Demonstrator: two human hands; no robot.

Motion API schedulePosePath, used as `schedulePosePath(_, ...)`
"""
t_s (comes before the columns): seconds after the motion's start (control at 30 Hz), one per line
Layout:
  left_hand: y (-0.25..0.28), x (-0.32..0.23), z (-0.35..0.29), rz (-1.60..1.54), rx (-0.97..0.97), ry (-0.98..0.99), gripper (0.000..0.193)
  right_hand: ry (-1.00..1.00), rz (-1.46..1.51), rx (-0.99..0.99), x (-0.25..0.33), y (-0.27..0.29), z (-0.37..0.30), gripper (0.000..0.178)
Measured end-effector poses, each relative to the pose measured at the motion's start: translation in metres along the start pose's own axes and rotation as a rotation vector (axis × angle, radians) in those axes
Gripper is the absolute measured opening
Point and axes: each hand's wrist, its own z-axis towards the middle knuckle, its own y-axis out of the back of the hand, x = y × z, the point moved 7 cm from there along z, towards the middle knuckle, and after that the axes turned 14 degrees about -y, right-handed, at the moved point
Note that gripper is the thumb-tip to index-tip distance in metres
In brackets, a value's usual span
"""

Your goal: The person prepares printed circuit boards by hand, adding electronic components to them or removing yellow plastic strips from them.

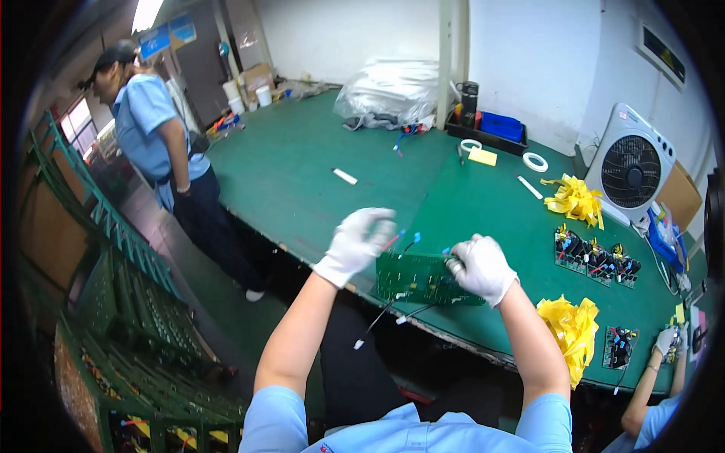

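Both my hands wear white gloves. A green circuit board (pixel 415 278) is held tilted up at the table's front edge, its flat solder side toward me. My right hand (pixel 485 269) grips its upper right edge with fingers closed. Just above the board's upper left corner, my left hand (pixel 356 240) has its fingers curled and a little blurred. A short red wire (pixel 391 242) shows right by those fingers; whether they pinch it is hidden. Blue-tipped leads (pixel 415 238) stick up behind the board. From its lower edge hang black leads with a white connector (pixel 359 344).
On the green table (pixel 302 181), yellow strips (pixel 568 336) lie beside my right forearm. Several populated boards (pixel 596 257) and a fan (pixel 634 162) stand right. A co-worker's gloved hands (pixel 668 343) work at far right. Another person (pixel 155 136) stands left, near green racks (pixel 143 332).
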Motion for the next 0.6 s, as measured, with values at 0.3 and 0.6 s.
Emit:
schedulePosePath(0.3, -0.079, -0.041, -0.002, 0.506, 0.53, -0.31, 0.022, 0.057, -0.074, -0.026, 0.024, -0.006, 0.0, 0.026)
schedulePosePath(0.6, -0.097, -0.048, -0.005, 0.419, 0.572, -0.057, 0.032, -0.023, -0.053, -0.046, -0.002, -0.017, -0.014, 0.021)
